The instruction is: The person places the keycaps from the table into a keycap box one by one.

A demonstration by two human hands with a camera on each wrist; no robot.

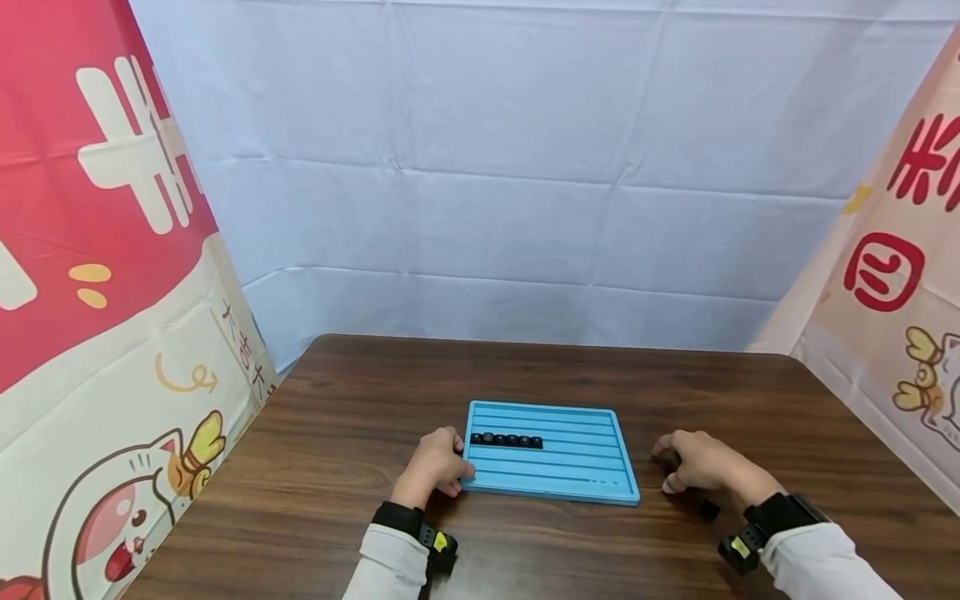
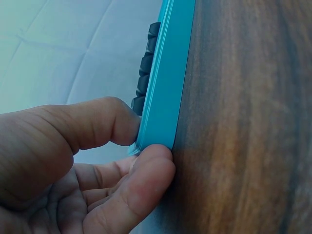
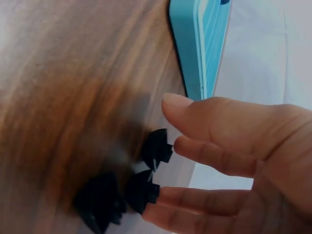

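A light blue ridged tray point(image 1: 555, 468) lies on the wooden table, with a row of several black keycaps point(image 1: 507, 441) standing in one of its slots toward the left. My left hand point(image 1: 437, 462) pinches the tray's left edge, thumb on the rim and fingers against the side wall. To the right of the tray, my right hand point(image 1: 701, 461) reaches down over loose keycaps. Three of these, a near keycap point(image 3: 100, 202), a middle keycap point(image 3: 139, 190) and a far keycap point(image 3: 155, 148), show their stems in the right wrist view. Fingertips are right at the stems, and the thumb stands apart from them.
One loose keycap point(image 1: 707, 510) shows below the right hand, near the wrist. Dark wooden table point(image 1: 360, 400) surrounds the tray. A pale blue cloth point(image 1: 510, 208) hangs behind, and printed cloths flank both sides.
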